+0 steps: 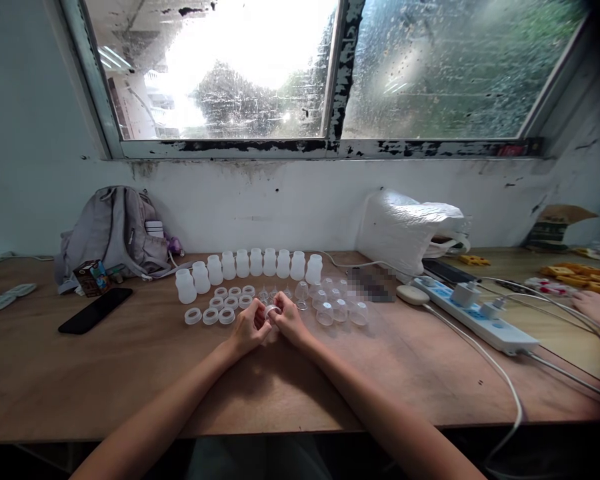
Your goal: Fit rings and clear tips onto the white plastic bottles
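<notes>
Both hands meet at the middle of the brown table (pixel 145 373). My left hand (pixel 250 328) and my right hand (pixel 289 320) are closed on one white ring (pixel 271 310), holding it from either side. Left of them lie several loose white rings (pixel 211 316) in rows. Just behind the hands are clear nipples (pixel 301 293), partly hidden by the fingers. On the right sit several clear domed caps (pixel 340 310). A curved row of frosted white bottles (pixel 243 264) stands upright behind everything.
A grey backpack (pixel 113 230), a small box (pixel 92 278) and a black phone (pixel 95 311) are on the left. To the right are a white bag (pixel 397 233), a power strip (pixel 480 317) with cables, and another person's hand (pixel 597 310) beside yellow pieces (pixel 570 275).
</notes>
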`<state>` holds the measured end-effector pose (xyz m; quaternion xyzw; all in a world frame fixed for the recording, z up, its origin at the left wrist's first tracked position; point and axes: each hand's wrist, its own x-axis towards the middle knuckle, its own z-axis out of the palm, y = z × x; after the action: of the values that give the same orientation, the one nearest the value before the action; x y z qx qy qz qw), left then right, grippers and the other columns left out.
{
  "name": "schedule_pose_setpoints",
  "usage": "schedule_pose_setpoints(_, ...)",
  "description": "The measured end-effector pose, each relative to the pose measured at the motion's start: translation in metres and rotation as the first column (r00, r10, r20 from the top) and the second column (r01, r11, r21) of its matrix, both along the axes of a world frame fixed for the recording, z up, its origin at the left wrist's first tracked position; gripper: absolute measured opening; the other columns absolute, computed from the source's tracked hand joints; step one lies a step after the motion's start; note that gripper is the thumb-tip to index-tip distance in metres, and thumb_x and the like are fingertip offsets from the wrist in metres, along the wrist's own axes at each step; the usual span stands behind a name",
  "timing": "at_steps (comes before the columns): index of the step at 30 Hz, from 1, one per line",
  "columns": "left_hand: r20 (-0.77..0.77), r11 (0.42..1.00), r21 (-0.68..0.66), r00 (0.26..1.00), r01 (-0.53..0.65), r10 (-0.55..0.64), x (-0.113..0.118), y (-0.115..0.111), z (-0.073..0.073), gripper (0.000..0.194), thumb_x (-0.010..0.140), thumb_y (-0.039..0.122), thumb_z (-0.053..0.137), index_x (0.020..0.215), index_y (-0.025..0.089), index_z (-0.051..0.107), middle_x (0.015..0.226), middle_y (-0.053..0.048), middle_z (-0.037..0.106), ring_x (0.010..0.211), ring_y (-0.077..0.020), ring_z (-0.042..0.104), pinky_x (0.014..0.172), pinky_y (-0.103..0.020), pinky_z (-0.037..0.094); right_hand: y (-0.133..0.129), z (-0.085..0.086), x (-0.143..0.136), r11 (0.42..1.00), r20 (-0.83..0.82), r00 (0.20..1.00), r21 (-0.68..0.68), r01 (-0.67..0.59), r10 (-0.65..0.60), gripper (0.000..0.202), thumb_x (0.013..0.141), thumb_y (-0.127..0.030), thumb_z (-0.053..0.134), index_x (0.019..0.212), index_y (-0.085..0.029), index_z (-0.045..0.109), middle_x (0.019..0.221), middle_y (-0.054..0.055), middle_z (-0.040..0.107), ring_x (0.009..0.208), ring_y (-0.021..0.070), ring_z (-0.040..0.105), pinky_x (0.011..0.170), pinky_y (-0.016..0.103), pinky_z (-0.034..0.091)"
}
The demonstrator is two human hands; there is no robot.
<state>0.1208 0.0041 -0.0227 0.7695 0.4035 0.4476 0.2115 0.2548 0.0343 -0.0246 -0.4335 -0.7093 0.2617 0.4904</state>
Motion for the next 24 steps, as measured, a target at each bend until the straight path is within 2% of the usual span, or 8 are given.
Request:
schedule_pose_setpoints(4, 0.009, 1.000, -0.018, 1.000, -0.018, 0.018, -0.001, 0.002, -0.002, 0.016, 0.068, 0.016, 0.050, 0.081, 0.018, 0.041, 0.063, 0.004, 0.051, 0.054, -0.0085, 0.049, 0.052, -0.020, 0.041, 0.002, -0.001, 0.000, 1.000, 0.022, 0.999, 0.008, 0.030, -0.030, 0.011, 0.060, -0.017, 0.044, 0.063, -0.020, 0.034, 0.055, -0.007, 0.036, 0.052, 0.0093, 0.036, 0.049, 0.020, 0.029)
schedule_pose_setpoints(10, 0.001, 0.992, -0.081, 0.996, -0.094, 0.095, 0.000, 0.017, -0.008, 0.026, 0.071, 0.015, 0.047, 0.096, 0.018, 0.043, 0.067, 0.003, 0.052, 0.055, -0.0092, 0.050, 0.053, -0.021, 0.040, 0.003, -0.008, -0.002, 0.990, 0.085, 0.988, 0.056, 0.128, -0.132, 0.007, 0.065, -0.020, 0.045, 0.066, -0.020, 0.038, 0.057, -0.005, 0.042, 0.052, 0.0109, 0.041, 0.051, 0.022, 0.033)
schedule_pose_setpoints(14, -0.029, 0.989, -0.038, 0.989, -0.143, 0.142, -0.005, 0.021, -0.008, 0.019, 0.074, 0.017, 0.044, 0.093, 0.018, 0.046, 0.065, 0.002, 0.052, 0.055, -0.0101, 0.049, 0.056, -0.023, 0.039, -0.003, -0.009, -0.005, 0.995, 0.083, 0.994, 0.066, 0.069, -0.074, 0.010, 0.070, -0.025, 0.046, 0.078, -0.020, 0.045, 0.065, -0.001, 0.052, 0.055, 0.0119, 0.048, 0.054, 0.023, 0.038)
schedule_pose_setpoints(17, -0.010, 0.984, -0.056, 0.986, -0.166, 0.166, -0.009, 0.020, -0.006, 0.017, 0.073, 0.018, 0.046, 0.090, 0.018, 0.047, 0.062, 0.003, 0.050, 0.052, -0.0100, 0.048, 0.053, -0.022, 0.038, -0.005, -0.008, -0.007, 0.997, 0.087, 0.995, 0.058, 0.043, -0.048, 0.015, 0.072, -0.026, 0.046, 0.085, -0.019, 0.048, 0.069, 0.001, 0.057, 0.056, 0.0121, 0.051, 0.055, 0.023, 0.040)
schedule_pose_setpoints(24, -0.036, 0.982, -0.026, 0.982, -0.185, 0.184, -0.006, 0.016, -0.005, 0.019, 0.070, 0.015, 0.047, 0.088, 0.020, 0.047, 0.060, 0.005, 0.049, 0.054, -0.0105, 0.049, 0.055, -0.022, 0.038, -0.001, -0.008, -0.006, 0.995, 0.107, 0.990, 0.053, 0.083, -0.088, 0.011, 0.067, -0.019, 0.045, 0.078, -0.020, 0.048, 0.062, -0.001, 0.055, 0.054, 0.0122, 0.050, 0.054, 0.023, 0.039)
